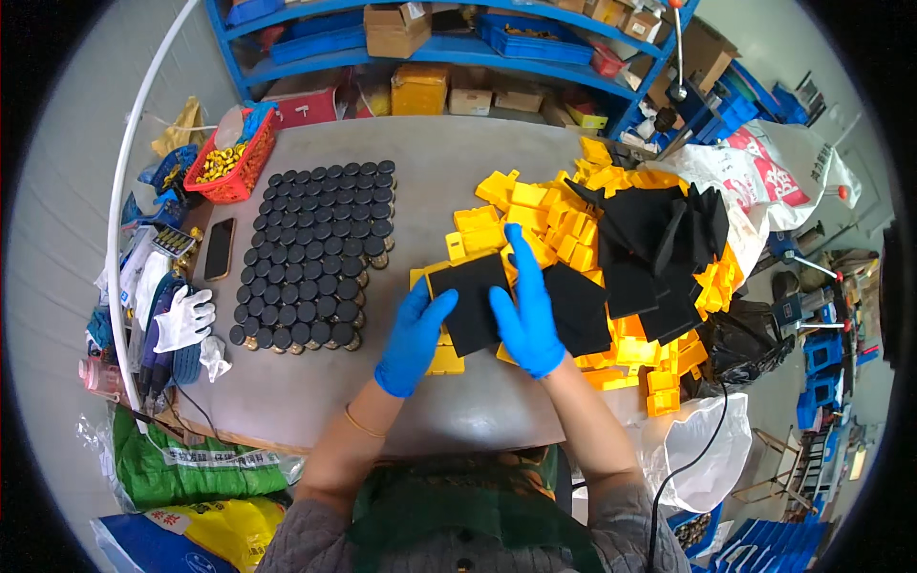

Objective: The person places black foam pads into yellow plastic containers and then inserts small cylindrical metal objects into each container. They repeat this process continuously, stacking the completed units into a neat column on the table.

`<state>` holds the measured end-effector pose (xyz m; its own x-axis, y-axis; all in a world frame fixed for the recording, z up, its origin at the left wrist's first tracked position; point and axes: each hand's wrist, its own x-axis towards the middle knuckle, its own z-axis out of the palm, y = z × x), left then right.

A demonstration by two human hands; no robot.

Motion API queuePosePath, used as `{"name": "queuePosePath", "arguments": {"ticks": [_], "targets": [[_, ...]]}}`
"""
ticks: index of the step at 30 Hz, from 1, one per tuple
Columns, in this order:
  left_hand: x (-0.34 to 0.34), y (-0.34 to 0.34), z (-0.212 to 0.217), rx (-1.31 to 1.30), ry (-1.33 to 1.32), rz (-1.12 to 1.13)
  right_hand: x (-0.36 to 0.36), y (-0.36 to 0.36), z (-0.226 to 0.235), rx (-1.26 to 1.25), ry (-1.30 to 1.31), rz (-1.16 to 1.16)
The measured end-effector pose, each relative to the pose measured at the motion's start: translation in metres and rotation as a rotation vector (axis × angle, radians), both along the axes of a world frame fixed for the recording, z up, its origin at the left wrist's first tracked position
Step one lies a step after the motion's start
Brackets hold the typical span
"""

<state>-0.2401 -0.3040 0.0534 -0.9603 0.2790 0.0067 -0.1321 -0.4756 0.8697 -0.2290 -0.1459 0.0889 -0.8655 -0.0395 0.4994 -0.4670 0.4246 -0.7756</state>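
A square black sheet (473,320), perhaps foam or felt, is in front of me. My left hand (411,339), in a blue glove, pinches its left side with the thumb on top; the other fingers are partly hidden. My right hand (530,325), also gloved in blue, has its fingers stretched forward and its thumb at the sheet's right edge. Yellow plastic pieces (446,362) show beneath and beside the sheet. Another black sheet (580,310) lies just right of my right hand. Beyond are a heap of yellow plastic pieces (530,198) and a pile of black sheets (638,239).
Rows of small black-lidded jars (320,248) stand on the grey table (430,181), left of centre. A phone (219,250), a red basket (256,164) and a white glove (184,320) lie farther left. Blue shelving (449,48) borders the back; a white sack (793,177) sits right.
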Motion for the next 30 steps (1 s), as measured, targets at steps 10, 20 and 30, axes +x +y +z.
{"name": "queuePosePath", "arguments": {"ticks": [10, 20, 30], "targets": [[0.019, 0.008, 0.011, -0.075, -0.078, 0.049, -0.004, 0.018, 0.004, -0.313, -0.422, 0.08], [0.041, 0.011, 0.007, -0.11, 0.077, -0.195, 0.015, 0.04, 0.016, 0.378, -0.327, 0.111], [0.056, -0.054, -0.06, -0.35, -0.062, 0.046, -0.039, -0.017, -0.03, 0.324, -0.21, 0.15]]}}
